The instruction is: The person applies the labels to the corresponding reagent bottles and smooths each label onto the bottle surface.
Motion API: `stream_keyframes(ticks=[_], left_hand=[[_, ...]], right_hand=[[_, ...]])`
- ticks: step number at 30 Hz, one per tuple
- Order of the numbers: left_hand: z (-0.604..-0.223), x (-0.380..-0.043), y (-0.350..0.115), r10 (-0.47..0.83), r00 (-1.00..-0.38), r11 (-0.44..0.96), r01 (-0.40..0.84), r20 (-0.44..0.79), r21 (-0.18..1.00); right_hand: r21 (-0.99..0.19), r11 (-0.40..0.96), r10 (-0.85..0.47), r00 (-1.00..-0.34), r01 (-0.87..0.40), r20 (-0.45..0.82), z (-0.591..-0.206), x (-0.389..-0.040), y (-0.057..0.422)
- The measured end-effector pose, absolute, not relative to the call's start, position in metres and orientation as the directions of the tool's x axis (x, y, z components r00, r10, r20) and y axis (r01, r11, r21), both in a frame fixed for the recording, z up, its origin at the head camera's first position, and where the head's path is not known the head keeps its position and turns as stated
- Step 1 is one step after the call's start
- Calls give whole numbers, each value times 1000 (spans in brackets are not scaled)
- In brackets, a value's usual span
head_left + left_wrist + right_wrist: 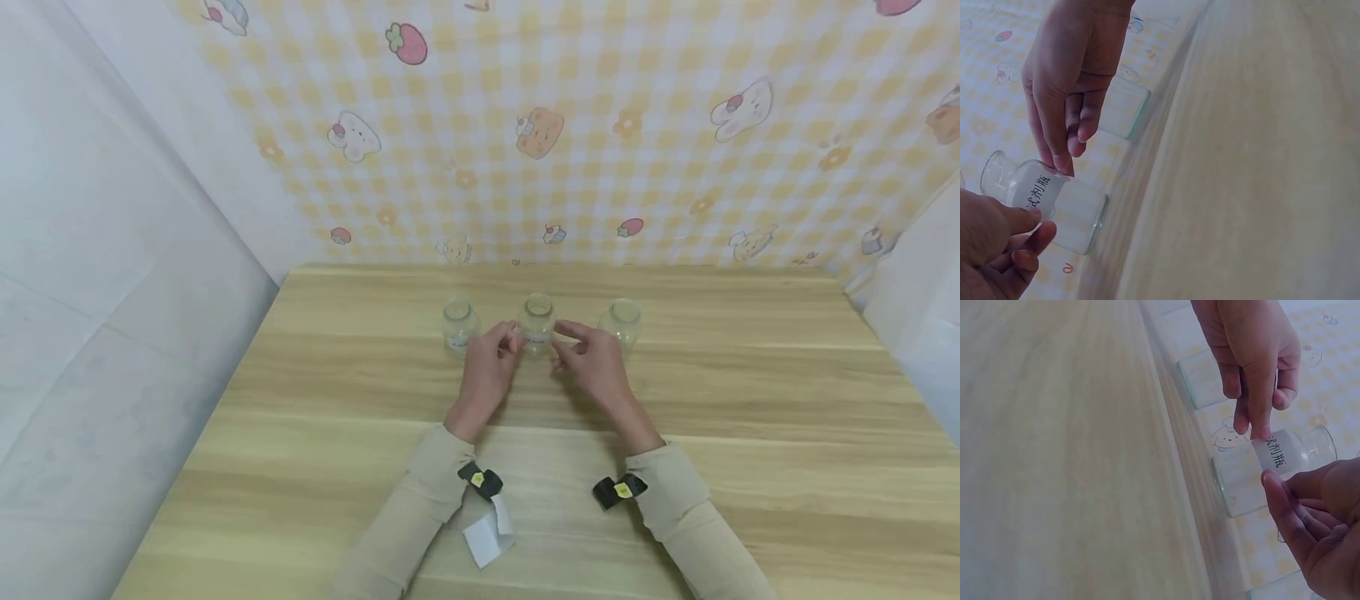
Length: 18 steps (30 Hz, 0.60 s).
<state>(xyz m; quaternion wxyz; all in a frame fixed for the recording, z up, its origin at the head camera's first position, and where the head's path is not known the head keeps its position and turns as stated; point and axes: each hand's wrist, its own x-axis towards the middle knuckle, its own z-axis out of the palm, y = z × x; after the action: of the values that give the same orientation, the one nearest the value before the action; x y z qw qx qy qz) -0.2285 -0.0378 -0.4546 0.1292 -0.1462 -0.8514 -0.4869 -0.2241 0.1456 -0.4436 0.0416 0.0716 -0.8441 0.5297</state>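
Touching both ends of the white label (1040, 190), the left hand (487, 375) and right hand (600, 367) are apart, on either side of the middle jar (537, 325), which is upright on the wooden table (750, 400) between two others. Honestly can't tell if the fingertips are pinching the label's edges or just pushing them onto the glass. Main thing that could go wrong, imo: a crooked or wrinkled label, if one side gets pressed lower than the other. An end could also curl up if it isn't pressed flat, and the jar might skid or tip if one hand shoves harder. Room's a bit tight too: the right hand is right by the right jar (622, 321), the left hand right by the left jar (457, 321), so a careless swing outward could knock one over. Headcount: three glass jars, two hands, two black wrist straps (480, 481), plus some folded white paper (486, 542) near the left sleeve (408, 525), maybe one piece, maybe two. Labels: one on the middle jar, what looks like another on the left jar; the right jar's partly blocked, so no idea there.
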Motion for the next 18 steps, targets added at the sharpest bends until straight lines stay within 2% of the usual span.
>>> stream_keyframes(ticks=[5, 11, 15, 18], left_hand=[[-449, -222, -40, 127, -936, 473, 347, 327, 810], [-442, -212, -44, 153, -951, 524, 309, 269, 794], [-436, -202, -51, 235, -949, 563, 307, 208, 767], [-429, -194, -57, 319, -940, 601, 297, 118, 742]], right_hand=[[-883, 447, -95, -989, -146, 116, -438, -219, 147], [-873, 470, -86, -991, -132, 104, -435, -210, 144], [-870, 483, -79, -994, -101, 71, -436, -202, 143], [-875, 473, -98, -993, -103, 64, -437, -197, 142]])
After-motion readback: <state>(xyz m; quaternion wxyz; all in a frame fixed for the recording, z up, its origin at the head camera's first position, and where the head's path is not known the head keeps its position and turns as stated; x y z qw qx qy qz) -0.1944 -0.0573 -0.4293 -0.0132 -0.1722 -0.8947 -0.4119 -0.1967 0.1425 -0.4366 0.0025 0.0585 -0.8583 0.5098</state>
